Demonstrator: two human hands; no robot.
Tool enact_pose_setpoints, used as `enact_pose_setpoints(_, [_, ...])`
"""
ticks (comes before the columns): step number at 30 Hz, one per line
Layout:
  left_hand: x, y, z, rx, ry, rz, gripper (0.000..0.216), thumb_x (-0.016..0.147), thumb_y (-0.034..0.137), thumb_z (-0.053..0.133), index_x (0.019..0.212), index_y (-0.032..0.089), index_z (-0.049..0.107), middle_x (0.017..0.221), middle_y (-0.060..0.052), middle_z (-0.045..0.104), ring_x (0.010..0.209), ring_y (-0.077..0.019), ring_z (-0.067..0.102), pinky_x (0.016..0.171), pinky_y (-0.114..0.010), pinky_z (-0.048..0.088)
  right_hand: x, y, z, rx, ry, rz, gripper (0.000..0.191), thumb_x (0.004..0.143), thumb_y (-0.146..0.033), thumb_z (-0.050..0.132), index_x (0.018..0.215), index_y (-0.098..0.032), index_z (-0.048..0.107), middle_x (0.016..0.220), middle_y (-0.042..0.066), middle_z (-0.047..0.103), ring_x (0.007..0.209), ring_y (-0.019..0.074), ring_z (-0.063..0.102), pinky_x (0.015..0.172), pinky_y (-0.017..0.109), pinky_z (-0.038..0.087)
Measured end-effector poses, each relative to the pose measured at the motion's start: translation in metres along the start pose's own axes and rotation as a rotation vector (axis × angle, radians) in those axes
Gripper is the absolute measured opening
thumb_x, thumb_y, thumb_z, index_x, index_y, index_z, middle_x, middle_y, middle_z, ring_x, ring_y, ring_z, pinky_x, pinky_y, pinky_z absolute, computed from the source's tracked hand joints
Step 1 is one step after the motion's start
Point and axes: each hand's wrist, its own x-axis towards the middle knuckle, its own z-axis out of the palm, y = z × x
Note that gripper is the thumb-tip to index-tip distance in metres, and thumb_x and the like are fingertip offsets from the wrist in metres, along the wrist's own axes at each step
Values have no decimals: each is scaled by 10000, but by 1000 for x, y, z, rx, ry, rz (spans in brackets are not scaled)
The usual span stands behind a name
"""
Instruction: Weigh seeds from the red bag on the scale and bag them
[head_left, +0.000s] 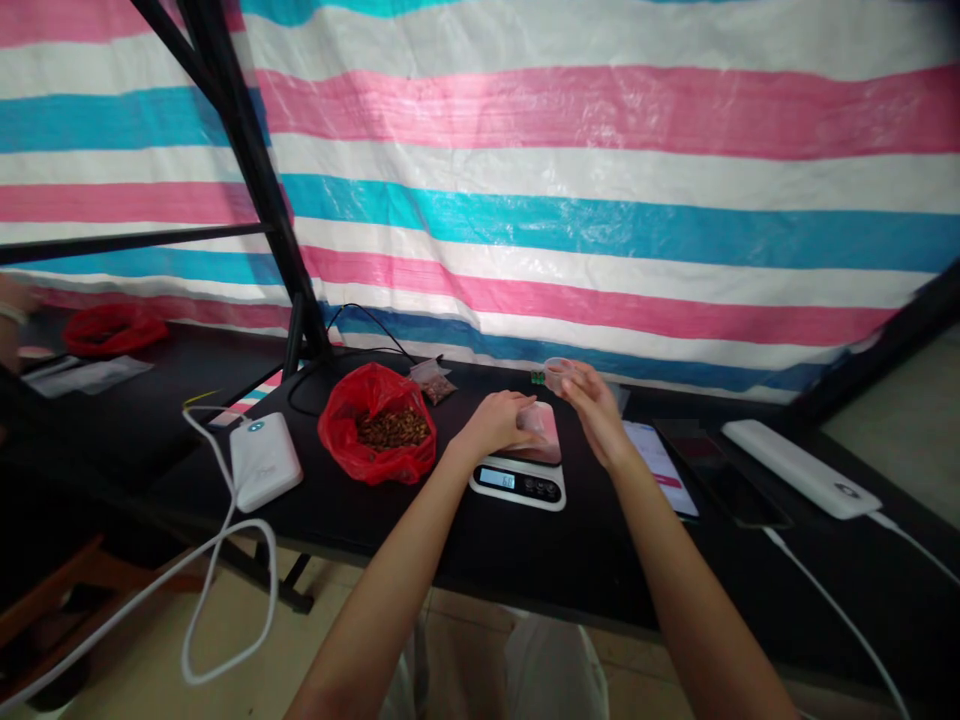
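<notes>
A small kitchen scale (519,482) with a lit display stands on the black table (420,540). My left hand (496,420) rests curled over the scale's platform, its fingers closed on a small clear packet I can barely make out. My right hand (595,408) hovers just right of and above the scale, pinching a small clear plastic cup (559,373) between thumb and fingers. A red plastic bag (377,424) lies open to the left of the scale, with brown dried pieces inside.
A white power bank (264,459) with a looping white cable (225,590) sits at left. A small clear packet (435,381) lies behind the red bag. A phone (664,467), a dark tablet (720,470) and a second white power bank (801,467) lie at right. Striped tarp hangs behind.
</notes>
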Motion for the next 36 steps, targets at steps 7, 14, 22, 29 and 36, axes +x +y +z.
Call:
enact_pose_setpoints(7, [4,3,-4,-348,105,-47,522,630,307,729,1120,170,614,1130,-110,634,1009,-233,594,914,-360,436,-4,-1,6,22,-50,-6,376,769,-370,623,1117,-272,523,1132,42,639,1101,192,558,996,394,387])
enact_pose_setpoints(14, [5,1,-9,-877,94,-167,586,634,305,736,1172,141,571,1088,-111,649,957,-214,618,903,-364,448,-3,0,6,-54,-24,-7,416,767,-400,615,1158,-273,549,1231,42,579,1162,213,507,1003,403,376])
enact_pose_setpoints(22, [4,5,-12,-1086,141,-256,599,548,304,793,1091,129,613,1043,-109,661,974,-232,609,925,-386,433,-3,7,10,-62,42,-93,384,727,-357,667,1062,-299,490,1088,8,622,1070,179,560,947,355,425])
enact_pose_setpoints(29, [4,4,-5,-1146,125,-222,561,559,282,790,1069,129,611,1068,-112,652,982,-228,609,935,-389,426,-4,3,9,-86,-4,-111,398,727,-355,669,1105,-261,591,1216,48,582,1140,222,520,961,383,422])
enact_pose_setpoints(36, [3,4,-5,-1123,147,-221,528,555,285,793,1031,129,624,1061,-106,655,986,-234,607,935,-384,425,-8,1,13,-39,-18,-113,447,739,-349,666,1169,-272,572,1242,52,573,1162,228,507,970,381,411])
